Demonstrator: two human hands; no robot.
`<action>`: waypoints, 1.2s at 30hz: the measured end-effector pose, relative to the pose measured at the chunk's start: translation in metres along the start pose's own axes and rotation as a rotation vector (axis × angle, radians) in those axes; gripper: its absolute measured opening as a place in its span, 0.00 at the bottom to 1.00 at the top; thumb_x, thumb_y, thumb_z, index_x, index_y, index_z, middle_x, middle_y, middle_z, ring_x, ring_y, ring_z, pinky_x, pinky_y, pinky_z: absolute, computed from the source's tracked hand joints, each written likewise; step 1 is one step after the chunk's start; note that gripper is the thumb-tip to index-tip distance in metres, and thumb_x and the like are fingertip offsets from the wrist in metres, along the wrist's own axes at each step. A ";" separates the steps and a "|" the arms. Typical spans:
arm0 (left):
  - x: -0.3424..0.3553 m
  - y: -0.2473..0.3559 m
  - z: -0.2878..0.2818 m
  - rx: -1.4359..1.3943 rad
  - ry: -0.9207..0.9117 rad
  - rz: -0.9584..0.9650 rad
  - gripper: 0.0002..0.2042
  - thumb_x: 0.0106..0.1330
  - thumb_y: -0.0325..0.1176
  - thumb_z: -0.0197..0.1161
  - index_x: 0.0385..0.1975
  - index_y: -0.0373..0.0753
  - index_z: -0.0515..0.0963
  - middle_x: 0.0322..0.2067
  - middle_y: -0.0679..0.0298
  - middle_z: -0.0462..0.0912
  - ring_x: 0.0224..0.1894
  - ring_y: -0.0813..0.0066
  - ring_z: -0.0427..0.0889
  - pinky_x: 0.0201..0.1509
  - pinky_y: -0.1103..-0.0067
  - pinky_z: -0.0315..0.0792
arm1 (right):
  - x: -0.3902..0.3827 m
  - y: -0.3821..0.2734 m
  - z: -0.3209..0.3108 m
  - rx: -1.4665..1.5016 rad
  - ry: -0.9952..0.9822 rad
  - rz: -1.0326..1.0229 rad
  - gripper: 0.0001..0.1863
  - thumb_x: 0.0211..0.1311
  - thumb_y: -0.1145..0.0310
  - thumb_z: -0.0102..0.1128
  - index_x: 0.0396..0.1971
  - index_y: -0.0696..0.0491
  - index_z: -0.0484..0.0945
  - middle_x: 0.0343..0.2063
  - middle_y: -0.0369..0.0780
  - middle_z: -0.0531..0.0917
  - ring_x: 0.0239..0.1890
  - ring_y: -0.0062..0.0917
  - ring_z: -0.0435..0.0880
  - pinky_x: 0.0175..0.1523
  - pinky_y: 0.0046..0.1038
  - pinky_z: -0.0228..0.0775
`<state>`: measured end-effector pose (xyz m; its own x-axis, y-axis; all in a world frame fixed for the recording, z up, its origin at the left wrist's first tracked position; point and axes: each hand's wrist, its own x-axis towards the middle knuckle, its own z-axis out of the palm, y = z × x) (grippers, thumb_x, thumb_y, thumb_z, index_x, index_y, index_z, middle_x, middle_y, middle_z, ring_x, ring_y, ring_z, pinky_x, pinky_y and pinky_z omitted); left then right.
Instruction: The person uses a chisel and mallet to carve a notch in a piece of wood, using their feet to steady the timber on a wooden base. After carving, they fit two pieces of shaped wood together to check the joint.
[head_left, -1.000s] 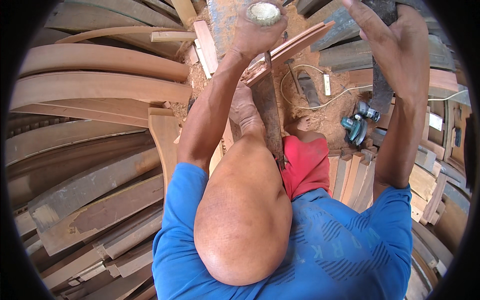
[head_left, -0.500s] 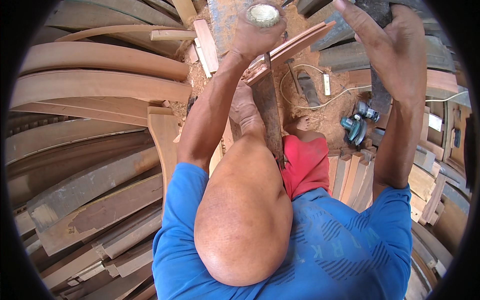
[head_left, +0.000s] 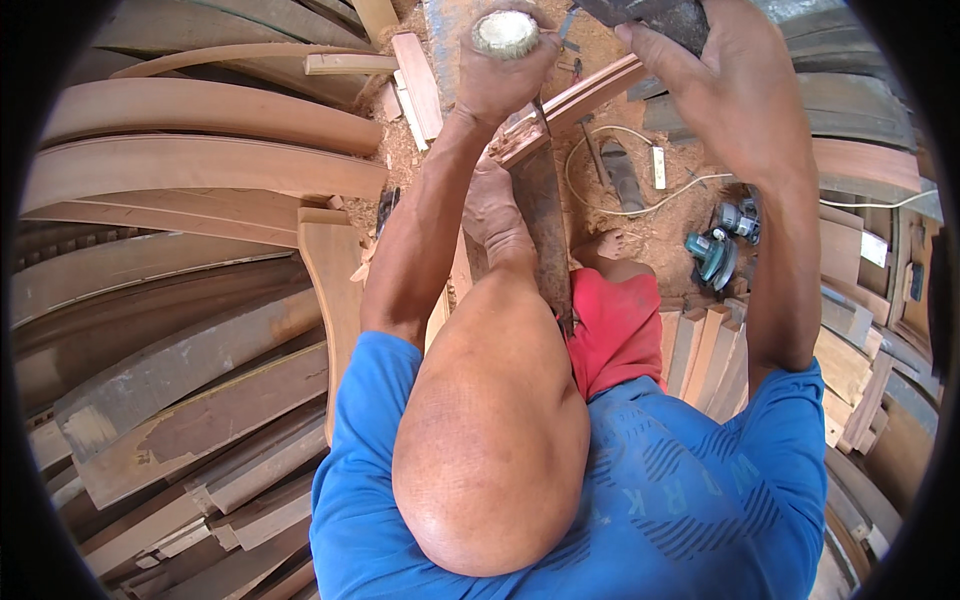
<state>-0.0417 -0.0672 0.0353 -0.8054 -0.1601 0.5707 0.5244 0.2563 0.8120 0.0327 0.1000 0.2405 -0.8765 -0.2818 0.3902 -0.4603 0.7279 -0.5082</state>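
Note:
My left hand (head_left: pixel 500 82) is wrapped round the handle of a chisel (head_left: pixel 505 35), whose pale, frayed round end faces up. Its narrow dark blade comes down beneath the fist onto a grooved reddish wood piece (head_left: pixel 590 100), near the rough, chipped end. My right hand (head_left: pixel 738 105) grips a dark, heavy-looking block (head_left: pixel 672 18), raised right of the chisel and partly cut off by the top edge. Under the wood piece lies a worn dark beam (head_left: pixel 540 215). My bare foot (head_left: pixel 492 205) rests beside it, close to the chipped end.
Curved planks (head_left: pixel 210 165) are stacked along the left. A teal power tool (head_left: pixel 712 258), a white power strip (head_left: pixel 658 167) with its cord, and a hammer (head_left: pixel 592 150) lie on the sawdust-covered floor at right. Cut wood pieces (head_left: pixel 705 350) stand near my leg.
My right hand has swung the dark block leftward, toward the chisel. The left hand and chisel have shifted slightly left and down in the picture; the grooved wood shows a little lower.

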 end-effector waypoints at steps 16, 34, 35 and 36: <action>0.005 0.015 0.005 -0.034 -0.041 -0.328 0.15 0.52 0.29 0.76 0.41 0.42 0.83 0.38 0.60 0.85 0.45 0.67 0.83 0.51 0.71 0.76 | 0.036 0.026 0.009 -0.270 -0.230 0.000 0.19 0.61 0.62 0.67 0.37 0.67 0.80 0.34 0.60 0.84 0.44 0.55 0.85 0.47 0.46 0.79; 0.019 0.064 0.011 0.022 -0.238 -0.264 0.16 0.58 0.29 0.73 0.46 0.38 0.80 0.38 0.63 0.84 0.42 0.75 0.83 0.50 0.77 0.78 | -0.001 0.030 -0.002 0.418 0.315 0.157 0.12 0.62 0.71 0.68 0.42 0.60 0.80 0.34 0.39 0.84 0.32 0.19 0.81 0.36 0.23 0.71; 0.019 0.063 0.011 -0.035 -0.247 -0.289 0.16 0.58 0.29 0.72 0.46 0.38 0.80 0.37 0.64 0.84 0.42 0.76 0.83 0.49 0.77 0.78 | -0.004 0.030 -0.001 0.524 0.309 0.214 0.11 0.63 0.71 0.68 0.42 0.59 0.80 0.33 0.36 0.83 0.30 0.16 0.79 0.33 0.21 0.70; 0.019 0.060 0.013 -0.092 -0.255 -0.313 0.16 0.58 0.29 0.72 0.45 0.38 0.80 0.37 0.64 0.84 0.41 0.76 0.83 0.48 0.77 0.78 | -0.008 0.033 0.006 0.544 0.361 0.139 0.11 0.63 0.71 0.68 0.41 0.58 0.80 0.32 0.34 0.82 0.27 0.13 0.78 0.30 0.19 0.67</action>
<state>-0.0290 -0.0423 0.0934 -0.9666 0.0277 0.2549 0.2562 0.1444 0.9558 0.0242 0.1224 0.2162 -0.8741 0.0882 0.4776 -0.4346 0.2969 -0.8503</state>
